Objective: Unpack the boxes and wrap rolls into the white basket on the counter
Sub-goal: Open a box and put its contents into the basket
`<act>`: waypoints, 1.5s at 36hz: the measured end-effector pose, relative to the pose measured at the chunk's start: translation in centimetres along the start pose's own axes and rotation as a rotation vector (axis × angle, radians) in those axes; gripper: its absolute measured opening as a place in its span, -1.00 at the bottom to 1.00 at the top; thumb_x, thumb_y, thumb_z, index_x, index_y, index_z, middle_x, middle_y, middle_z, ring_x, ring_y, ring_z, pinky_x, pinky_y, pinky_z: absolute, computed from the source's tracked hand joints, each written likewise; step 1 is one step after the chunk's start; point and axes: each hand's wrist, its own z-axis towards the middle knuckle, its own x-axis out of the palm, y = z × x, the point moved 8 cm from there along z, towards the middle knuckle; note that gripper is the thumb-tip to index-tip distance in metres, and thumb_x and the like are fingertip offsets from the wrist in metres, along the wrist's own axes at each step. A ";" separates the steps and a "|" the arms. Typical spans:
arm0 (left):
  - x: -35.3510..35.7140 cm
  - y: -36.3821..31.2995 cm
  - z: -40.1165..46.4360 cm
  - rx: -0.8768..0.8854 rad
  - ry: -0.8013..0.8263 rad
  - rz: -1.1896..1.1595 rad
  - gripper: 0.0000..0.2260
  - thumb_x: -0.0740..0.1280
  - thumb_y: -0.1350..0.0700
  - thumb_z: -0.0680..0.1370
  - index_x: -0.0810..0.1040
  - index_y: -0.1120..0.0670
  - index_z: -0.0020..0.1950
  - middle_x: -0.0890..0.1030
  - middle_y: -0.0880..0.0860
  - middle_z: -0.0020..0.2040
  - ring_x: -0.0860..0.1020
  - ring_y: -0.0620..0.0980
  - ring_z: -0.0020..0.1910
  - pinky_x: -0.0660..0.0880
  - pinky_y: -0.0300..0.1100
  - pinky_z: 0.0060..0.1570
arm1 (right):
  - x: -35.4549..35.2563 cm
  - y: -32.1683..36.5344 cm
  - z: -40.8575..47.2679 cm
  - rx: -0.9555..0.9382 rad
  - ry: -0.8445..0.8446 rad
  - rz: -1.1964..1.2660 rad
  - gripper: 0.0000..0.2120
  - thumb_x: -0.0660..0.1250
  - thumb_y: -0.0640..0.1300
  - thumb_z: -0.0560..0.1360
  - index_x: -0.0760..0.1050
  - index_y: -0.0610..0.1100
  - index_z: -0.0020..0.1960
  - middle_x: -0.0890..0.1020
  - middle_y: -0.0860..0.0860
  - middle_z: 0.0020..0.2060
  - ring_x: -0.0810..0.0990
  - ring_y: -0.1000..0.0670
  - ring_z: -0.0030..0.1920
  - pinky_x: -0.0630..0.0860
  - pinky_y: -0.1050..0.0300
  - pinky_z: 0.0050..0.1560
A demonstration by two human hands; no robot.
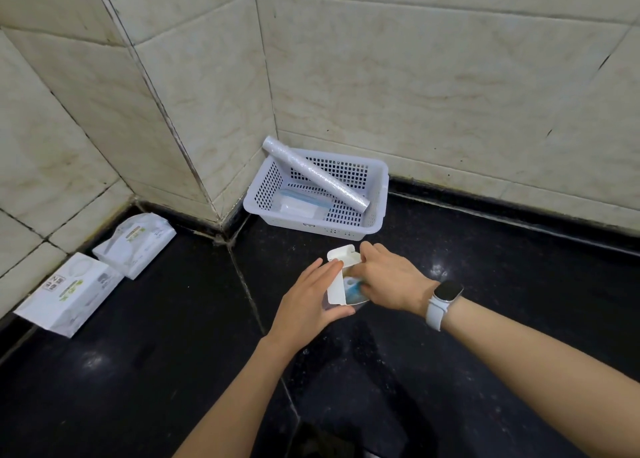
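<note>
A white perforated basket (375, 194) stands in the counter's tiled corner. A clear wrap roll (313, 173) leans diagonally across it, its upper end resting on the back left rim. A flat pack of clear bags with blue strips (299, 203) lies on the basket floor. In front of the basket, my left hand (311, 295) holds a small white box (337, 284) with its end flap open. My right hand (391, 281), a white watch on its wrist, has its fingers in the box mouth on blue and white contents (353, 289).
Two white boxes (135, 244) (67, 293) with green print lie on the black counter (156, 371) at the left, against the tiled wall (450, 76). A grout seam runs diagonally across the counter beneath my left arm.
</note>
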 end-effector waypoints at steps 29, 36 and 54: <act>-1.1 7.2 0.3 -0.454 0.310 -0.047 -0.32 0.34 -0.25 0.29 0.32 -0.08 0.36 0.53 -0.11 0.11 0.52 -0.09 0.11 0.44 -0.03 0.23 | -0.2 -11.3 -2.9 0.593 -0.546 1.504 -0.82 0.20 -0.31 0.53 0.50 -0.16 -0.18 0.53 -0.09 -0.27 0.50 0.01 -0.30 0.55 0.32 -0.41; -0.4 7.8 0.4 -0.478 0.406 0.112 -0.26 0.35 -0.14 0.43 0.06 -0.06 0.51 0.08 0.04 0.54 0.14 0.08 0.49 0.06 0.20 0.46 | 3.8 -10.2 -2.0 0.666 -0.424 1.585 -0.86 0.18 -0.31 0.53 0.49 -0.18 -0.13 0.54 -0.10 -0.27 0.51 0.01 -0.26 0.57 0.26 -0.34; 0.5 1.8 6.6 -0.187 0.354 -0.171 -0.70 0.34 -0.06 0.47 0.43 0.15 0.01 0.58 0.15 -0.04 0.56 0.12 -0.05 0.50 0.06 -0.02 | 1.2 -7.7 1.5 0.437 -0.184 1.592 -0.76 0.20 -0.09 0.56 0.59 -0.17 0.02 0.66 -0.12 -0.07 0.65 -0.01 -0.05 0.62 0.18 -0.14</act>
